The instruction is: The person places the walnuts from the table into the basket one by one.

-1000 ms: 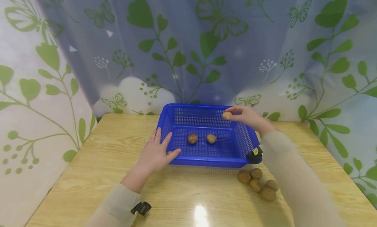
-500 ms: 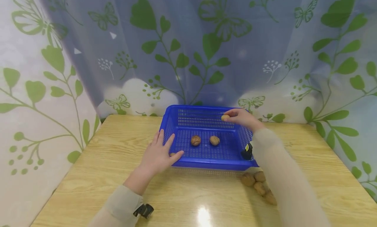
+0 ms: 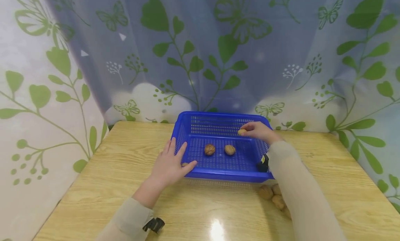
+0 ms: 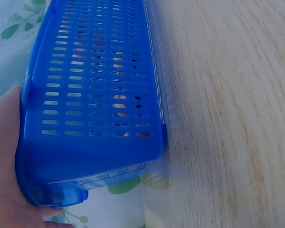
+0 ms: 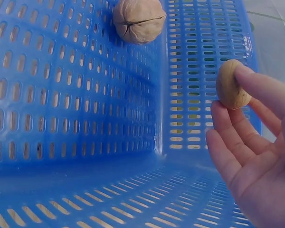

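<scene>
An oval nut (image 3: 242,132) is pinched between the thumb and fingertips of the right hand (image 3: 257,131), the nearer hand, parted only by the nut's width. It lies at nine o'clock from the palm; its long axis, in the right wrist view, runs roughly twelve to six. It is held over the two-o'clock part of the blue basket (image 3: 225,176) (well clear of the paler walnut (image 3: 230,150)). At eight o'clock, the left hand (image 3: 168,168) is rested on the rim, fingers spread straight.
</scene>
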Motion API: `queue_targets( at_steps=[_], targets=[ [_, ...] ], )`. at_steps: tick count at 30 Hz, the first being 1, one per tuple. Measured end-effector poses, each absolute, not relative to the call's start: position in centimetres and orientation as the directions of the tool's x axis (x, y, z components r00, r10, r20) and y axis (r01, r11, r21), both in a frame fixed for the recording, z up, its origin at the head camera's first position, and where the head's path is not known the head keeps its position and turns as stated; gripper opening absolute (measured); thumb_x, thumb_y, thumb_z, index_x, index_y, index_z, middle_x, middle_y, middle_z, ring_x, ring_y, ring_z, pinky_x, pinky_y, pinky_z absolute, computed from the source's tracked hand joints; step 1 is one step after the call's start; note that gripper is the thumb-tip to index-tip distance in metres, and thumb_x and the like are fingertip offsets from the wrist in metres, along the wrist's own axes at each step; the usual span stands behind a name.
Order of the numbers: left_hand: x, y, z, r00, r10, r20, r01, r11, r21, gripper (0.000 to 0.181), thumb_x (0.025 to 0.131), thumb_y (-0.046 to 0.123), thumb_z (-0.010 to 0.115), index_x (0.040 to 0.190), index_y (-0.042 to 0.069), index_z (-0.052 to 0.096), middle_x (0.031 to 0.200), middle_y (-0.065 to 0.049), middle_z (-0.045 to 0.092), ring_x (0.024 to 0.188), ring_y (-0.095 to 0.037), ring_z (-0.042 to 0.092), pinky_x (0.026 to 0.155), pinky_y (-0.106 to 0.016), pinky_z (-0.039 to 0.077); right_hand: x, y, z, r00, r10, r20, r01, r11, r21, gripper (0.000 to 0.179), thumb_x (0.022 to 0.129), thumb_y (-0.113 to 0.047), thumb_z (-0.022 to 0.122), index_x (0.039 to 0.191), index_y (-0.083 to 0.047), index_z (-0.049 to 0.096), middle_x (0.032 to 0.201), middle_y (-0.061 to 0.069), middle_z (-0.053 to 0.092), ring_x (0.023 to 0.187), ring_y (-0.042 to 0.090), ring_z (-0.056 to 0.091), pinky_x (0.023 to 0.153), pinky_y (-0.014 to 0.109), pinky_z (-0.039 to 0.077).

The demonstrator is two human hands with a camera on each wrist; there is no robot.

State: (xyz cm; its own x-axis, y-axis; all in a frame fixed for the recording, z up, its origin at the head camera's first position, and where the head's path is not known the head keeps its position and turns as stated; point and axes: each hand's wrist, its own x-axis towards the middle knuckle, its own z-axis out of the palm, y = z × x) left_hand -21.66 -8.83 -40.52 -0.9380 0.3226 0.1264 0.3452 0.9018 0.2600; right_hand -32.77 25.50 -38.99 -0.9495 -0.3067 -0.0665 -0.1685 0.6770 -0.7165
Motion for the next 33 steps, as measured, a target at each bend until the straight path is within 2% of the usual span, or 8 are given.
queue_targets(
  at_steps=[3,10,18,23,28,33],
  targets=[
    [-21.9,-8.6,-40.6,-0.937,0.325,0.128,0.348,0.903,0.251,0.082,0.087,0.067,0.039,0.147,0.012,0.029,0.15,-0.028,0.012,0.138,-0.041,0.009,0.105,-0.056,0.024,-32.7,25.9,-38.9,-0.951,-0.302,-0.063,-0.167,0.675,-0.718,0.039,0.09,-0.013,0.062,0.121,0.008,0.055,0.117,0.024,0.059,0.105,0.034,0.056,0.086,0.044,0.048],
    [-21.2,-8.4,-41.2,-0.928,0.333,0.165,0.366,0.896,0.252,0.081,0.087,0.065,0.043,0.145,0.01,0.035,0.148,-0.03,0.018,0.137,-0.042,0.014,0.102,-0.058,0.028,-32.2,26.2,-39.1,-0.959,-0.278,-0.057,-0.135,0.626,-0.768,0.044,0.09,-0.012,0.061,0.126,0.01,0.05,0.124,0.026,0.054,0.113,0.037,0.053,0.09,0.043,0.046],
    [-21.6,-8.5,-40.7,-0.929,0.323,0.181,0.362,0.893,0.267,0.079,0.088,0.064,0.044,0.145,0.01,0.035,0.148,-0.03,0.018,0.137,-0.043,0.014,0.101,-0.06,0.027,-30.8,28.5,-35.2,-0.954,-0.292,-0.068,-0.125,0.593,-0.796,0.053,0.091,-0.021,0.061,0.134,0.007,0.043,0.132,0.025,0.047,0.119,0.037,0.047,0.098,0.047,0.039],
    [-21.5,-8.7,-40.6,-0.93,0.327,0.17,0.363,0.892,0.269,0.08,0.087,0.065,0.042,0.146,0.011,0.034,0.149,-0.029,0.017,0.137,-0.043,0.013,0.102,-0.061,0.025,-29.3,30.7,-34.2,-0.944,-0.316,-0.092,-0.12,0.59,-0.798,0.055,0.094,-0.022,0.057,0.137,0.007,0.038,0.136,0.027,0.042,0.122,0.039,0.044,0.101,0.051,0.034],
    [-21.5,-8.7,-40.5,-0.931,0.327,0.164,0.361,0.894,0.266,0.08,0.087,0.066,0.041,0.146,0.012,0.033,0.149,-0.028,0.016,0.137,-0.042,0.012,0.102,-0.06,0.025,-27.5,32.2,-34.1,-0.945,-0.322,-0.066,-0.151,0.604,-0.783,0.059,0.093,-0.027,0.059,0.136,0.007,0.038,0.134,0.027,0.045,0.121,0.039,0.045,0.098,0.051,0.037],
    [-21.6,-8.6,-40.5,-0.93,0.328,0.167,0.362,0.895,0.26,0.08,0.088,0.065,0.042,0.146,0.011,0.033,0.149,-0.028,0.016,0.137,-0.043,0.013,0.102,-0.06,0.025,-25.5,33.6,-34.9,-0.952,-0.295,-0.077,-0.128,0.614,-0.779,0.06,0.093,-0.032,0.058,0.138,0.004,0.039,0.133,0.025,0.047,0.122,0.039,0.044,0.097,0.053,0.037]
  ],
)
